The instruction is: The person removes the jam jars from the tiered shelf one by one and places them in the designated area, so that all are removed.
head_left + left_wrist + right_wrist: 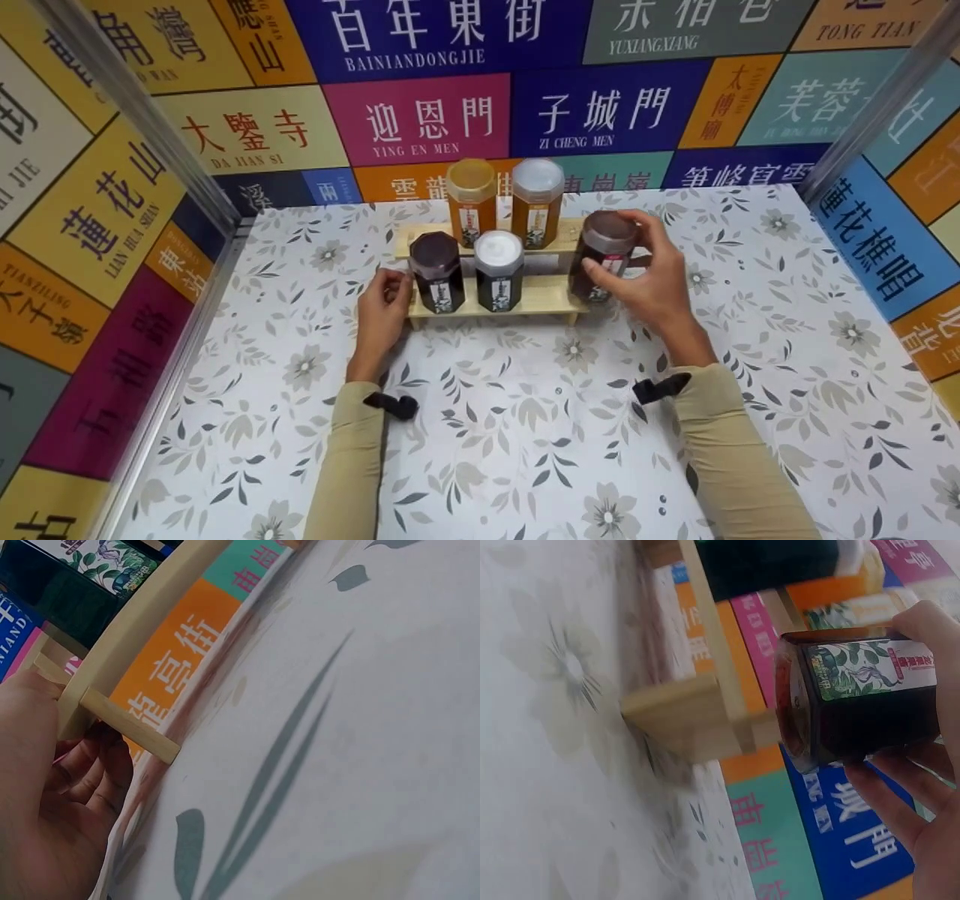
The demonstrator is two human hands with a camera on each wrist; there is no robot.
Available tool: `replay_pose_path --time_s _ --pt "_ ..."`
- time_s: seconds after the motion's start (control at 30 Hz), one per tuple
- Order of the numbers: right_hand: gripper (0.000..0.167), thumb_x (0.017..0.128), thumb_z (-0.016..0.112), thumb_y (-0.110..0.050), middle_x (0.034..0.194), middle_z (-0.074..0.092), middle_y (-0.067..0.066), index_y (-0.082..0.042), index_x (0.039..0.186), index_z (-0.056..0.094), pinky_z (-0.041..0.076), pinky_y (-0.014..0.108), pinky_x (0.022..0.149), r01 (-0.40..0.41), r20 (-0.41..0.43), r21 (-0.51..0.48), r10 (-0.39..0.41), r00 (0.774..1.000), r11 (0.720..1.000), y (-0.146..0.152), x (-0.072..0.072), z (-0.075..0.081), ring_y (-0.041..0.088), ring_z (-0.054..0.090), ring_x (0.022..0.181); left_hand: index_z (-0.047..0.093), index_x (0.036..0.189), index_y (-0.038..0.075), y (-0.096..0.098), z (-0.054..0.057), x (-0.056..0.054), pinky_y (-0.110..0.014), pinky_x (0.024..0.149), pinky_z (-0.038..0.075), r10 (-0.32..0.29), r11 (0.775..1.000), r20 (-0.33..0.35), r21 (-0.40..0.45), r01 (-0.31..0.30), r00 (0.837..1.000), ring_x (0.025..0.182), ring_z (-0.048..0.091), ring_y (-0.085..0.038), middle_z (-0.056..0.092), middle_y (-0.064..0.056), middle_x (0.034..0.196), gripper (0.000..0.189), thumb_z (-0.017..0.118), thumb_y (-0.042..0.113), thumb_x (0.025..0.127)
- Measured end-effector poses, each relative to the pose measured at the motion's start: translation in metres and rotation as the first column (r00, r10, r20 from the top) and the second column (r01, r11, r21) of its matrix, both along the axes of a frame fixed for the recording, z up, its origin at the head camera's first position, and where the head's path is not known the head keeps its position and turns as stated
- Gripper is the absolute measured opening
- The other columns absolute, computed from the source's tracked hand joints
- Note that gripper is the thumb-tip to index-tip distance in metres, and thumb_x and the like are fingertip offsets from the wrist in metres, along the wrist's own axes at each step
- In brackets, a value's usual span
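Note:
My right hand [664,281] grips a dark jar with a brown lid [609,232] between thumb and fingers, at the right end of a two-step wooden rack [551,295]. The right wrist view shows the faceted jar [877,716] tilted, its base just off the rack's end. My left hand [384,304] holds the rack's left end, thumb on top and fingers curled under by the leg [131,724]. On the lower step stand a dark purple-lidded jar [436,274] and a dark white-lidded jar [499,274]. Two amber jars, one yellow-lidded [471,206] and one clear-lidded [537,206], occupy the upper step.
A white cloth with grey flowers and leaves [510,450] covers the table. Colourful panels with large lettering [420,120] rise behind the rack and on both sides. Metal posts [142,112] stand at the back corners.

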State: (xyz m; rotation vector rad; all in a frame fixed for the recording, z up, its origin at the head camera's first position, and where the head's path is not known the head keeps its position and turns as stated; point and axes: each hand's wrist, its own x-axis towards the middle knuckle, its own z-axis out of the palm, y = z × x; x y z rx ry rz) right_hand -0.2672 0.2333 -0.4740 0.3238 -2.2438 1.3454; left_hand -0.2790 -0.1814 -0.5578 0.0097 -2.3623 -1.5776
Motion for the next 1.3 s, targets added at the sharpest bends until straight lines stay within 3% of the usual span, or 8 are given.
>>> replay_pose_path --time_s 0.1,0.23,0.37,0.53,0.7,1.07,1.3 --pt "0.080 0.079 0.098 -0.014 0.123 0.074 0.010 -0.014 0.148 0.058 0.052 0.021 0.078 0.044 0.016 -0.017 -0.043 0.999 0.999 0.011 -0.003 0.001 0.008 0.065 0.105 0.070 0.111 0.011 0.000 0.000 0.000 -0.026 0.075 0.051 0.004 1.000 0.007 -0.006 -0.004 1.000 0.083 0.067 -0.016 0.072 -0.005 0.098 0.019 0.066 0.029 0.109" --pt "0.079 0.081 0.098 -0.024 0.121 0.073 0.005 -0.024 0.149 0.058 0.052 0.020 0.081 0.085 0.038 -0.005 -0.085 0.996 0.996 0.022 -0.008 -0.006 0.008 0.064 0.107 0.070 0.111 0.011 0.000 0.000 -0.001 -0.025 0.075 0.051 0.008 1.000 0.013 0.002 -0.008 1.000 0.083 0.066 -0.016 0.071 -0.006 0.097 0.019 0.067 0.029 0.109" --pt "0.084 0.082 0.098 -0.034 0.125 0.072 0.005 -0.029 0.153 0.052 0.058 0.032 0.093 0.079 0.115 0.007 -0.079 0.990 0.997 0.028 -0.015 -0.023 0.014 0.066 0.115 0.070 0.110 0.011 0.001 -0.001 0.000 -0.026 0.074 0.050 0.009 1.000 0.014 0.005 -0.009 1.000 0.081 0.065 -0.016 0.070 -0.005 0.096 0.017 0.066 0.028 0.109" --pt "0.092 0.085 0.095 -0.036 0.139 0.067 0.016 -0.018 0.159 0.042 0.056 0.052 0.109 0.055 0.254 0.009 -0.056 0.965 0.998 0.032 -0.022 -0.042 0.029 0.065 0.132 0.070 0.111 0.011 0.003 -0.002 -0.001 -0.026 0.072 0.050 0.005 1.000 0.007 0.007 -0.005 1.000 0.081 0.065 -0.016 0.071 -0.006 0.097 0.017 0.066 0.027 0.109" --pt "0.088 0.091 0.091 -0.036 0.153 0.060 0.020 -0.010 0.158 0.040 0.053 0.051 0.115 0.060 0.341 0.021 -0.063 0.938 0.998 0.031 -0.029 -0.047 0.035 0.056 0.146 0.069 0.111 0.011 0.002 -0.003 0.000 -0.026 0.072 0.050 0.007 1.000 0.012 0.022 -0.008 1.000 0.081 0.064 -0.016 0.070 -0.005 0.097 0.018 0.066 0.029 0.109" --pt "0.083 0.097 0.084 -0.027 0.159 0.053 0.023 -0.006 0.160 0.035 0.041 0.057 0.124 0.007 0.319 0.078 -0.032 0.947 0.997 0.026 -0.067 -0.050 0.042 0.050 0.152 0.069 0.113 0.012 0.002 -0.004 0.002 -0.027 0.073 0.050 -0.008 0.999 0.015 0.048 0.007 1.000 0.082 0.064 -0.019 0.069 -0.005 0.095 0.019 0.065 0.030 0.110" --pt "0.088 0.099 0.081 -0.028 0.160 0.051 0.025 -0.004 0.165 0.028 0.039 0.056 0.125 -0.034 0.306 0.102 0.001 0.952 0.994 0.027 -0.072 -0.052 0.040 0.048 0.153 0.068 0.112 0.011 0.002 -0.002 0.001 -0.025 0.072 0.050 -0.006 0.999 0.011 0.043 0.006 1.000 0.082 0.064 -0.019 0.069 -0.005 0.093 0.018 0.065 0.029 0.110"
